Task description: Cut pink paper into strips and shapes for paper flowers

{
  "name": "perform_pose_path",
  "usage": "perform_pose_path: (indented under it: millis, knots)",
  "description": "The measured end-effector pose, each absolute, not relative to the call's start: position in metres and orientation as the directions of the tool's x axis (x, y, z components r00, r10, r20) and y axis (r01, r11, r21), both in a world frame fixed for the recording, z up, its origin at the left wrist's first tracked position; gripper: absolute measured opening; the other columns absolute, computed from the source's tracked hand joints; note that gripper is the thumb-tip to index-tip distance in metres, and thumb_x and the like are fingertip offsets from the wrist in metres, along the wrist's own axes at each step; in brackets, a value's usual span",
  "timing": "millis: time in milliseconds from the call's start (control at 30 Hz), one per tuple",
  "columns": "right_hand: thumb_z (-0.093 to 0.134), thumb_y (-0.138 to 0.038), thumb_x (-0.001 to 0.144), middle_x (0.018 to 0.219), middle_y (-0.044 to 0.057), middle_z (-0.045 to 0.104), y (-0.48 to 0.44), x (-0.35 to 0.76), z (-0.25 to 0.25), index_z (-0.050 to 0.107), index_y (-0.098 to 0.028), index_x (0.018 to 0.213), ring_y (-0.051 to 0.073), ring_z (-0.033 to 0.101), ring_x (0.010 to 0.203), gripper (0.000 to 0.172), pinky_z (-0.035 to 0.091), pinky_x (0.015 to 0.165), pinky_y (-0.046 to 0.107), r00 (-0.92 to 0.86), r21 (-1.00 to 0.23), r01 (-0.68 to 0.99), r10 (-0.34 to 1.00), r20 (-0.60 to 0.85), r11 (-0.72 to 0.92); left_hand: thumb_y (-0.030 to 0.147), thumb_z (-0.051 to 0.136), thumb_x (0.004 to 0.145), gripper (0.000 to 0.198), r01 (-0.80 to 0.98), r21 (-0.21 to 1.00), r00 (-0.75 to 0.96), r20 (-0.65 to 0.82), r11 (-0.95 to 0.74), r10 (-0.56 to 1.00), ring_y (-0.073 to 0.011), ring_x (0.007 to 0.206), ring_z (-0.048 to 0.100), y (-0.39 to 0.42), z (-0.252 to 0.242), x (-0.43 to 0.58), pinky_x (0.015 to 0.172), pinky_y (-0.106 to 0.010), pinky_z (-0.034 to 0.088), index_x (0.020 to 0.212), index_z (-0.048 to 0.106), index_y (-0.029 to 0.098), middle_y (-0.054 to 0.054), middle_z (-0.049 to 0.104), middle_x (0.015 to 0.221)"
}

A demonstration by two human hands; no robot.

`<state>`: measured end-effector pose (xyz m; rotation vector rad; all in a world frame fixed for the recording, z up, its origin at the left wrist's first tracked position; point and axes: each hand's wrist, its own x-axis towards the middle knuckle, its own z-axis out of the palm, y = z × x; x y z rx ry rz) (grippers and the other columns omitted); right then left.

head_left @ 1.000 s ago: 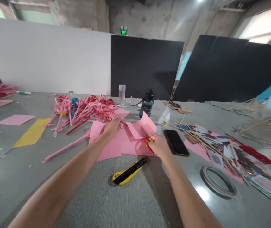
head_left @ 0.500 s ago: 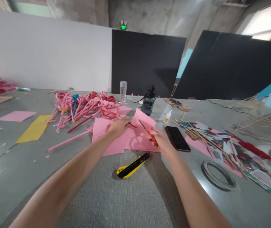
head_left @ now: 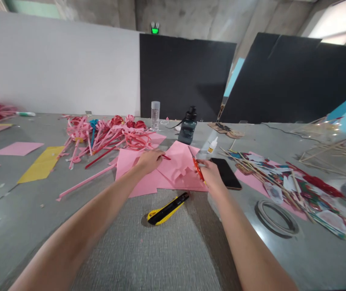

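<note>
While resting the left hand on pink paper, grips orange-red scissors in the right hand, aiming them lengthwise away and slightly left near the paper's right edge! Cannot make out the left grip on a slim red stick poking past the fingertips. Has room before the near edge, sharing grey tabletop with a slanting cutter; meets a phone rightward.

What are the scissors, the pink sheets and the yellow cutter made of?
Scissors: the bright orange-red handles look like smooth plastic; the thin grey blade is probably metal.
Pink sheets: matte paper or thin card, I think, because they're thin, flat-coloured and straight-edged.
Yellow cutter: probably hard plastic, with bumpy-looking yellow edges; no blade shows.
</note>
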<state>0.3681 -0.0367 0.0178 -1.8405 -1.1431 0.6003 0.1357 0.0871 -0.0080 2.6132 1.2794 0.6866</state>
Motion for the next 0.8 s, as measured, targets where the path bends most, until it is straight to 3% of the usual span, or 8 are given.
perform_pose_path:
  millis: [100,167,333,633,800]
  knots:
    - [0.066,-0.025,0.074,0.086,0.01,0.075,-0.038,0.37,0.02,0.074,-0.016,0.107,0.025,0.069,0.081,0.035,0.045,0.064,0.029,0.477,-0.745,0.607,0.876,0.065,-0.276,0.024,0.047,0.095,0.038,0.709,0.322,0.533,0.337,-0.627,0.776,-0.0249,0.114,0.066,0.087,-0.008,0.135,0.09,-0.034,0.05,0.125,0.07,0.028,-0.003,0.068,0.133]
    - [0.067,-0.025,0.074,0.091,0.011,0.076,-0.039,0.369,0.021,0.076,-0.017,0.104,0.027,0.07,0.088,0.032,0.044,0.067,0.029,0.458,-0.676,0.674,0.887,0.065,-0.298,0.022,0.047,0.094,0.039,0.713,0.316,0.531,0.339,-0.626,0.776,-0.0247,0.114,0.066,0.088,-0.008,0.135,0.092,-0.034,0.05,0.126,0.069,0.028,-0.003,0.068,0.132]
    - [0.068,-0.027,0.077,0.086,0.009,0.078,-0.04,0.364,0.02,0.079,-0.019,0.091,0.025,0.07,0.081,0.019,0.039,0.062,0.028,0.347,-0.57,0.778,0.937,0.041,-0.263,0.019,0.046,0.093,0.041,0.752,0.299,0.485,0.352,-0.587,0.801,-0.0263,0.111,0.065,0.093,-0.014,0.135,0.087,-0.035,0.051,0.127,0.068,0.025,-0.007,0.063,0.133]
    - [0.063,-0.024,0.08,0.088,0.009,0.078,-0.043,0.349,0.022,0.079,-0.019,0.091,0.022,0.068,0.077,0.02,0.038,0.061,0.028,0.224,-0.512,0.843,0.973,0.058,-0.164,0.023,0.046,0.098,0.028,0.726,0.299,0.514,0.362,-0.619,0.778,-0.022,0.101,0.065,0.098,-0.019,0.133,0.084,-0.033,0.05,0.113,0.071,0.024,-0.006,0.064,0.123]
    - [0.062,-0.022,0.082,0.101,0.01,0.079,-0.045,0.348,0.027,0.076,-0.019,0.111,0.025,0.07,0.089,0.033,0.043,0.069,0.029,0.273,-0.507,0.842,0.956,0.105,-0.185,0.022,0.047,0.098,0.027,0.685,0.305,0.55,0.38,-0.662,0.744,-0.0209,0.106,0.066,0.095,-0.014,0.134,0.09,-0.031,0.049,0.112,0.07,0.025,-0.004,0.07,0.118]
